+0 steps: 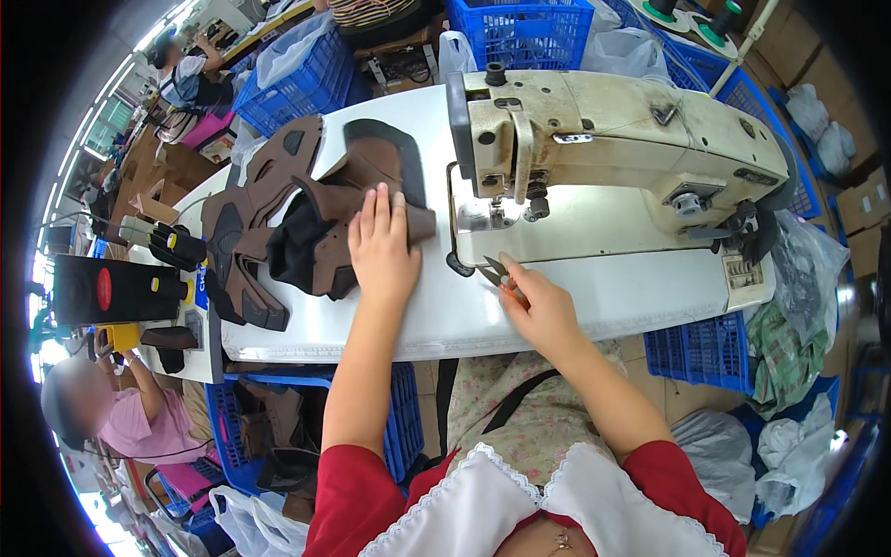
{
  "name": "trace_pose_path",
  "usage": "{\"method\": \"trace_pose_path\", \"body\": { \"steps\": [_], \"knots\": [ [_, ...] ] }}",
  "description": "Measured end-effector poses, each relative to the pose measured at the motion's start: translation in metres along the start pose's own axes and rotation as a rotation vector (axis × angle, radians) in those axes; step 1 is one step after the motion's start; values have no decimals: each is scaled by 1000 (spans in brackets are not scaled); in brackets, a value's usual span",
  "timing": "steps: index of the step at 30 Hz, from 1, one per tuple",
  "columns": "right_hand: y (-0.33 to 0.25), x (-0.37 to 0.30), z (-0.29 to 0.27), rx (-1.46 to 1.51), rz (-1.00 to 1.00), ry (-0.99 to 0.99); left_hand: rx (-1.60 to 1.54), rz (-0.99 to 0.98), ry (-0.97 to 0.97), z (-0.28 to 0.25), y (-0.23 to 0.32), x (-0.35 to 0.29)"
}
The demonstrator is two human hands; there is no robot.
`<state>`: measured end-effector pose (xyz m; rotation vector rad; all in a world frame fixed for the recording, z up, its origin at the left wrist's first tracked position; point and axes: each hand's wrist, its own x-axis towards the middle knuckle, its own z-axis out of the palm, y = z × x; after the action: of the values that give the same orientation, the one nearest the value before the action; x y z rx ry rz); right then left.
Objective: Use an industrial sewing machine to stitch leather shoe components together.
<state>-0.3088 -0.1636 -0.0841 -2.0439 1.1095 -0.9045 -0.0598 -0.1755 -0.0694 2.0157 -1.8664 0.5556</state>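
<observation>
My left hand [380,246] lies flat, fingers together, on a stack of brown and black shoe-upper pieces [306,213] on the white sewing table [557,306]. My right hand [536,302] rests on the table in front of the cream sewing machine [613,139] and holds small thread snips [495,272], their metal tips pointing toward the needle area [506,213]. More cut brown pieces [251,186] fan out to the left of the stack.
Blue plastic crates [520,28] stand behind and beside the table, another blue crate [705,348] under its right end. A black and yellow device [116,288] sits at the left. A person in a pink top [130,418] sits at lower left. Plastic bags [789,446] lie at right.
</observation>
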Motion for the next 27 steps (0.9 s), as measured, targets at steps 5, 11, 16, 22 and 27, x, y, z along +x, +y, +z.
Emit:
{"method": "trace_pose_path", "body": {
  "steps": [5,11,16,22,27],
  "knots": [
    [-13,-12,-29,148,14,18,-492,-359,229,-41,-42,30],
    [-36,-17,-45,397,68,44,-1545,-645,527,-121,-104,-21],
    [-62,-13,-55,544,42,-75,-1527,-730,631,-139,-109,-81],
    [-76,-10,-61,585,74,-247,-1709,-554,539,-157,-115,-127],
    [-78,-12,-54,607,37,-287,-1758,-431,482,-161,-119,-139]
  ]
}}
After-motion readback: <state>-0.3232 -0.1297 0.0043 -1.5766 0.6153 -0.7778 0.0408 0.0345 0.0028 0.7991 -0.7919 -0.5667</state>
